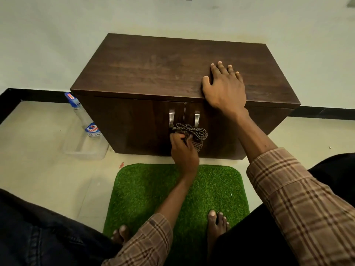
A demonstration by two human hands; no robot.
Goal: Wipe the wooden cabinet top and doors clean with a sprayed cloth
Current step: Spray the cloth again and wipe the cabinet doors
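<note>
A dark wooden cabinet [153, 70] stands against the wall, with two doors and two metal handles [171, 117] at the middle. My left hand [183, 150] grips a bunched checked cloth [197, 135] and presses it on the door fronts just below the handles. My right hand [224, 89] lies flat, fingers spread, on the front right part of the cabinet top. A clear spray bottle [84, 118] with a blue trigger stands on the floor at the cabinet's left side.
A green grass-like mat [153, 189] lies on the pale floor in front of the cabinet, with my bare feet [216, 221] on its near edge. My knees in dark trousers fill the lower corners. A black skirting strip runs along the wall.
</note>
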